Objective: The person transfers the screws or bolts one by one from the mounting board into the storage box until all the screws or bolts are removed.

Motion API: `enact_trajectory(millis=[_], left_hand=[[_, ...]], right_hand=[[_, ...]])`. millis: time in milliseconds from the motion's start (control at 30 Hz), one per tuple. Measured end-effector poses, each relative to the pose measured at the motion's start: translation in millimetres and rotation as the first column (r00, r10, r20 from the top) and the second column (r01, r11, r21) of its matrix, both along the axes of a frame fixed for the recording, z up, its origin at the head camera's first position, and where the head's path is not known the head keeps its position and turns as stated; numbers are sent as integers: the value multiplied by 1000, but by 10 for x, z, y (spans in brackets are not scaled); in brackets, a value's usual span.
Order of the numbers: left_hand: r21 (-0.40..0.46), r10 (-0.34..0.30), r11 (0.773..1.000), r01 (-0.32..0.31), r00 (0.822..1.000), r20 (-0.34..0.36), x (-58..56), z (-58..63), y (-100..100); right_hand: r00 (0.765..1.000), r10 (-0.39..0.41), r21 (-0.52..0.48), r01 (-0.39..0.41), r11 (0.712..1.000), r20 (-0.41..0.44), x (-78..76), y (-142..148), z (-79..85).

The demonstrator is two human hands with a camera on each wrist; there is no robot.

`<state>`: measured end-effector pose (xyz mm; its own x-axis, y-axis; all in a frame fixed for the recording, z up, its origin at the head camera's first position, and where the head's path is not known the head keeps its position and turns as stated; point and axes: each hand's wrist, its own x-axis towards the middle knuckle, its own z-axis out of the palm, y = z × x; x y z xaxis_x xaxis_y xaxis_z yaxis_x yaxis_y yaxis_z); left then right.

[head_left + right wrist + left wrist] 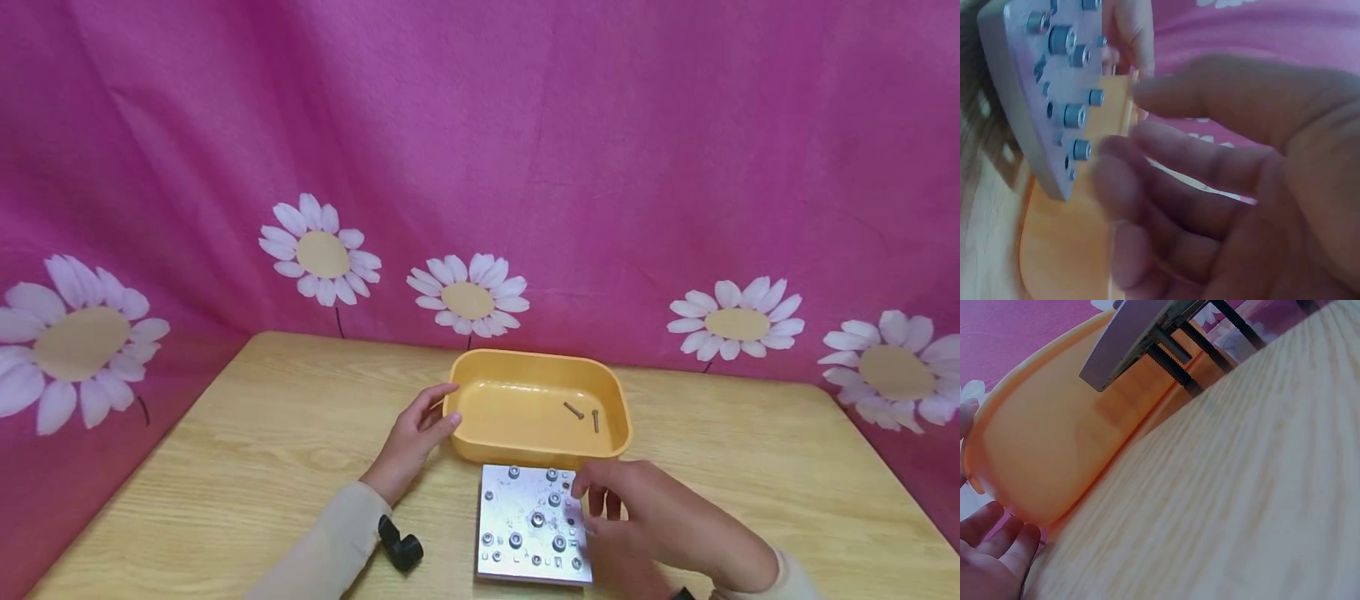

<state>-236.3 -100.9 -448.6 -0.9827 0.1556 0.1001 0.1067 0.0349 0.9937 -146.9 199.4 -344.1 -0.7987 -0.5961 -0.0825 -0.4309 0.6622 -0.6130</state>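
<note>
Right hand (637, 512) is closest, fingers loosely bent at the bolt-studded metal plate (517, 508) sitting between both hands. Left hand (411, 435), well apart, grips the yellow bin (517, 452) by one end; I see two screws (573, 410) inside, toward the right hand's side.

The tray (510, 417) is coloured yellow-orange, the plate (527, 504) silver. The magenta cloth (570, 167) is patterned with white, beige-centred flowers (468, 300); the pale tabletop (322, 400) is streaked with wood grain.
</note>
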Motion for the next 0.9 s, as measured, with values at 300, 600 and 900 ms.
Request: enact_trajectory(millis=[300, 600, 900], left_hand=[[10, 11, 1000, -11, 1000, 24, -22, 41, 2], [-11, 19, 1000, -19, 998, 53, -30, -7, 14], [-22, 23, 1000, -22, 999, 45, -26, -3, 14]], right_hand=[[986, 2, 165, -30, 986, 165, 88, -117, -35], [956, -114, 217, 54, 975, 271, 154, -208, -80], [956, -95, 215, 34, 976, 279, 163, -229, -97]])
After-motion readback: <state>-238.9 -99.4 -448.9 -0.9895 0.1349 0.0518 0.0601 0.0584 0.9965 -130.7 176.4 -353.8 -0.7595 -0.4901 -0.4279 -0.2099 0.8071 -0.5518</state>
